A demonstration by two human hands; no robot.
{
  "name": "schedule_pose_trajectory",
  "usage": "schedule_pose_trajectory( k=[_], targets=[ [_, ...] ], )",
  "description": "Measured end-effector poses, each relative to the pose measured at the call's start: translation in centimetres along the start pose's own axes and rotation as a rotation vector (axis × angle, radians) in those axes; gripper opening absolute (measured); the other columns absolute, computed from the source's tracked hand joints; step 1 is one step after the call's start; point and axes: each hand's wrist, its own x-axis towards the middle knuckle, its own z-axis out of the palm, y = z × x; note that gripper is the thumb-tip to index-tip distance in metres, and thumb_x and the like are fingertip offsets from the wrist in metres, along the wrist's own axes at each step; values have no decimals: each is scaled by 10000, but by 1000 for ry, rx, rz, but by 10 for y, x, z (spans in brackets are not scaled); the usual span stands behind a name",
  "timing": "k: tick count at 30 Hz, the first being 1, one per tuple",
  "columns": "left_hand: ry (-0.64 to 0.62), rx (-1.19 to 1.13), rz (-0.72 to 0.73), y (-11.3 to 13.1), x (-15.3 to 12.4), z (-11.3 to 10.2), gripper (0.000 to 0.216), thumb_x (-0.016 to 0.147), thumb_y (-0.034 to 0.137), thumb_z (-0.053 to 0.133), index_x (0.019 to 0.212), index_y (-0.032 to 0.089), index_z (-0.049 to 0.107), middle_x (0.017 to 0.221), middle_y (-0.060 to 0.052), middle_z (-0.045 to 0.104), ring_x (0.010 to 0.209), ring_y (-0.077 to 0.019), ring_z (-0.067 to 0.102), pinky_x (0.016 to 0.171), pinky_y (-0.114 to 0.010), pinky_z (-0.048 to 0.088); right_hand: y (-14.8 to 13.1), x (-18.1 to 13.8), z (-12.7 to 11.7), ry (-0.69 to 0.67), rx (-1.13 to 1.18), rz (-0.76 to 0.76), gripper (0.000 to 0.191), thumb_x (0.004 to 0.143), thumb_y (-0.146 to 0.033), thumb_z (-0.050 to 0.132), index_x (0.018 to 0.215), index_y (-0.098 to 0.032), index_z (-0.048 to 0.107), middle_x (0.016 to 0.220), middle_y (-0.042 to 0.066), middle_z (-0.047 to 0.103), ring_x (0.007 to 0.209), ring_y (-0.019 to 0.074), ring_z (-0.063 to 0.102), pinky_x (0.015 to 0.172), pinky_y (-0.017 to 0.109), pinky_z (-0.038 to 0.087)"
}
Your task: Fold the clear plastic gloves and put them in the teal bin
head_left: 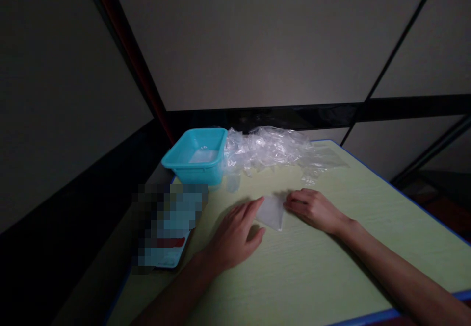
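Note:
A small flat square of translucent plastic, like a folded plastic bag (271, 213), lies on the table between my two hands. My left hand (237, 235) rests at its left side, index fingertip on its edge. The thumb is spread away from the other fingers, so this hand is open. At the square's right edge, my right hand (311, 208) has its fingers curled and pressed together, closed on that edge. Its fingertips are partly hidden, and the exact pinch does not show.
A turquoise plastic basin (198, 175) holding a flat clear piece stands at the back left. Crumpled clear plastic (275, 145) spreads along the back of the pale green table (312, 272). A blurred-out flat object (172, 225) lies at left. Panelled walls rise behind.

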Motion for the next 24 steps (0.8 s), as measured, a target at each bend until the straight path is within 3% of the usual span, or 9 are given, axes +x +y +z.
schedule_pose_trajectory(
  k=[6,10,13,17,24],
  targets=[
    [5,-89,97,3,0,-1,384,793,133,453,1175,172,475,1008,-63,627,947,-194,563,871,-352,452,8,-3,1,-44,77,126,256,898,-160,394,918,-148,649,886,81,648,723,170,596,631,294,478],
    [38,-70,77,3,4,-1,296,855,161,401,1115,175,541,1099,-77,597,1031,-189,528,917,-349,426,2,-2,-5,-24,206,119,303,898,-174,356,1042,-140,620,1011,109,647,904,194,600,758,326,491],
    [-41,43,70,4,7,-2,365,876,185,376,1230,168,462,1296,-86,480,1197,-198,418,1011,-379,344,-8,2,-7,-86,223,145,385,907,-298,377,1237,-138,495,1230,125,548,1111,216,513,927,390,417],
    [-226,224,159,9,8,-2,481,866,185,377,1339,131,306,1440,-85,270,1331,-199,195,1093,-416,172,-21,5,-2,-211,152,180,653,886,-481,362,1398,-105,213,1425,168,262,1308,262,244,1050,493,217],
    [-327,297,186,10,7,-1,499,884,231,354,1359,116,252,1456,-93,217,1344,-183,135,1097,-381,121,-26,4,8,-297,134,164,648,904,-504,280,1392,-82,219,1439,180,204,1329,247,171,1071,475,162]
  ],
)
